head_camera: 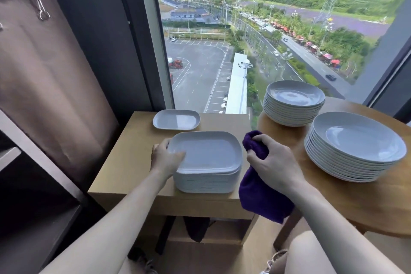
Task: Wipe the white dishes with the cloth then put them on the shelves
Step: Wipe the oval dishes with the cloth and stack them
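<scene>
**Window bench holdings: top dish being taken for wiping**

1. Shelves (pixel 37 162), dark, far left. These are where the wiped dishes go.
2. Brown fabric cover (pixel 51 78) with a binder clip (pixel 41 5), hanging above the shelves. It has no part in the task.
3. Small wooden table (pixel 124 173). One rectangular dish (pixel 176 119) lies alone at the back. A stack of rectangular dishes (pixel 206 181) stands at the front, well apart from it.
4. Left hand (pixel 165 158), at the stack's left edge. I see the thumb laid over the rim of the top dish (pixel 206 151) and the fingers curled under that edge, so it grips this dish.
5. Cloth (pixel 260 198), purple, just right of the stack. It is bunched in the right hand (pixel 275 162), which is closed round it, and a tail hangs below the table edge. The cloth is not touching any dish.
6. Round table (pixel 367 207), far right, holding a rear stack of round plates (pixel 293 100) and a nearer stack of round plates (pixel 355 147). Neither hand touches them.

Step in hand, as I judge it: taking the top dish off the stack, with wiping not yet begun.

Next move: part that dish cleanly from the one beneath, tilt it toward the right hand, and bring the bunched cloth flat onto its face.
</scene>
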`<state>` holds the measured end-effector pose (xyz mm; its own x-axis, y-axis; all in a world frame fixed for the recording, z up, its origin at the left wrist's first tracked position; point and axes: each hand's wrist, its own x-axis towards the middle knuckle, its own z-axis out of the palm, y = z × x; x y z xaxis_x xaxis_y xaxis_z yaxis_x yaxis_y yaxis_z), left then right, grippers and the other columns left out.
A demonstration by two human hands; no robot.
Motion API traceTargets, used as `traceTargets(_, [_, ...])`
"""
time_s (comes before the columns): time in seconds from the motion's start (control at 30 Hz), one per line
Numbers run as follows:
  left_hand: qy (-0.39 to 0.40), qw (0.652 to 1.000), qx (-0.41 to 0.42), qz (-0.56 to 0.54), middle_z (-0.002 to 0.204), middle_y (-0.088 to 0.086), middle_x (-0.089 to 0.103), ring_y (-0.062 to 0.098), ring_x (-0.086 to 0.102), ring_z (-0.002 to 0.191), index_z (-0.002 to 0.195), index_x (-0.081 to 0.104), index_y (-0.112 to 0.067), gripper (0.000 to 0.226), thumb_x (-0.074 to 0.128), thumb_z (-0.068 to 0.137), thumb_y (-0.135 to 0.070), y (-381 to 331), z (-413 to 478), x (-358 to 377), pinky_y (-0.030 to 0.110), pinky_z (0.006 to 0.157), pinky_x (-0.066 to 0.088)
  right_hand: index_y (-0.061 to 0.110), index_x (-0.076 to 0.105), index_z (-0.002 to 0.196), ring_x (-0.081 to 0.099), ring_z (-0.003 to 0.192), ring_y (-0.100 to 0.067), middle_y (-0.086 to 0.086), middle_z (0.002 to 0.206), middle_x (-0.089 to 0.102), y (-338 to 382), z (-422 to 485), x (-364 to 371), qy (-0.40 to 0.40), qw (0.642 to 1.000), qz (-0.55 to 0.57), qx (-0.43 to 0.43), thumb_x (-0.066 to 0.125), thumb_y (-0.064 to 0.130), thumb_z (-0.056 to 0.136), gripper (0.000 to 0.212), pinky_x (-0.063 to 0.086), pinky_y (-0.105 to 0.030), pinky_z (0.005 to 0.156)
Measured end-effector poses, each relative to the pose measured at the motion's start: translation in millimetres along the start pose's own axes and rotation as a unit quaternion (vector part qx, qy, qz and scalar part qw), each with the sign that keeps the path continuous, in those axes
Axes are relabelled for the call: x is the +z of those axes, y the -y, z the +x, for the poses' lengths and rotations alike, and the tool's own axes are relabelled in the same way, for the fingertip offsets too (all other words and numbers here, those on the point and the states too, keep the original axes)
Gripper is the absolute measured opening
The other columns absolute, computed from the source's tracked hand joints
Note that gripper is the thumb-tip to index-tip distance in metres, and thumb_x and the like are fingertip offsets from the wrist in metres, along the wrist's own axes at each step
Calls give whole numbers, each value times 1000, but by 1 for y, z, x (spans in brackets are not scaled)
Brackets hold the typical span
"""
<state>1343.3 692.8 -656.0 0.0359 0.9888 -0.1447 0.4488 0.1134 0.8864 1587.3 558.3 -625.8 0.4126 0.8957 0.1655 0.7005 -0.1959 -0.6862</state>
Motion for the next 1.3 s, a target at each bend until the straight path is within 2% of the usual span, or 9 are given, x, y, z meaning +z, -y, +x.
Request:
traceTargets(0.17, [25, 999, 21, -12, 129, 3, 54, 22, 59, 117, 133, 59, -32, 49, 72, 90, -13, 18, 17, 6, 47, 104, 52, 47, 58, 115, 61, 87, -11, 15, 93, 66, 6, 49, -13, 22, 999, -44, -14, 49, 59, 74, 43, 47, -34, 77])
traceTargets(0.33, [11, 996, -31, -86, 111, 0, 65, 19, 62, 101, 114, 65, -21, 19, 65, 95, -16, 8, 64, 0, 33, 82, 51, 47, 61, 107, 61, 88, -7, 18, 90, 66, 9, 97, -19, 40, 997, -64, -27, 54, 61, 73, 37, 45, -33, 77])
traceTargets(0.57, [-1, 975, -155, -160, 83, 11, 67, 23, 64, 71, 92, 61, -5, 9, 54, 99, -7, 9, 159, 4, 35, 69, 54, 47, 61, 108, 57, 75, 0, 21, 84, 61, 11, 171, 4, 95, 984, -133, -75, 64, 53, 86, 23, 44, -28, 64])
traceTargets(0.83, [-122, 964, -219, -92, 114, 13, 64, 26, 72, 67, 153, 27, -1, 71, 63, 96, -22, 49, 242, 20, 35, 56, 61, 44, 61, 106, 57, 76, -1, 19, 85, 64, -13, 226, 73, 120, 976, -147, -105, 61, 50, 86, 21, 49, -31, 66])
traceTargets(1.0, [-100, 978, -179, 44, 110, 13, 62, 22, 69, 50, 120, 54, -3, 28, 57, 94, -11, 50, 270, 16, 29, 46, 57, 41, 62, 111, 59, 81, -12, 12, 88, 66, -34, 226, 104, 116, 976, -149, -107, 62, 50, 84, 28, 50, -34, 73])
traceTargets(1.07, [-79, 980, -180, 16, 118, 15, 60, 22, 72, 55, 123, 53, -1, 28, 52, 95, -3, 52, 273, 15, 26, 40, 54, 39, 64, 111, 56, 81, -6, 16, 86, 63, -42, 222, 108, 113, 977, -147, -110, 64, 47, 84, 28, 46, -25, 69])
traceTargets(1.13, [-60, 980, -181, -60, 129, 14, 60, 29, 76, 85, 128, 50, 0, 30, 48, 98, 0, 51, 270, 13, 28, 44, 56, 38, 65, 110, 55, 81, 0, 19, 85, 61, -45, 219, 106, 110, 978, -143, -107, 66, 45, 85, 26, 38, -15, 65])
traceTargets(1.2, [-48, 972, -175, -152, 133, 15, 60, 34, 71, 104, 130, 50, 1, 32, 44, 99, 4, 43, 262, 10, 31, 51, 60, 40, 64, 113, 56, 81, -4, 16, 89, 63, -44, 216, 97, 111, 980, -142, -88, 64, 47, 85, 29, 41, -24, 67])
traceTargets(1.3, [-31, 965, -145, -218, 128, 20, 63, 32, 75, 90, 122, 54, 4, 33, 37, 95, 9, 24, 242, 1, 33, 53, 62, 43, 60, 114, 58, 80, -10, 18, 86, 61, -33, 211, 75, 92, 982, -148, -75, 62, 49, 85, 30, 42, -31, 67])
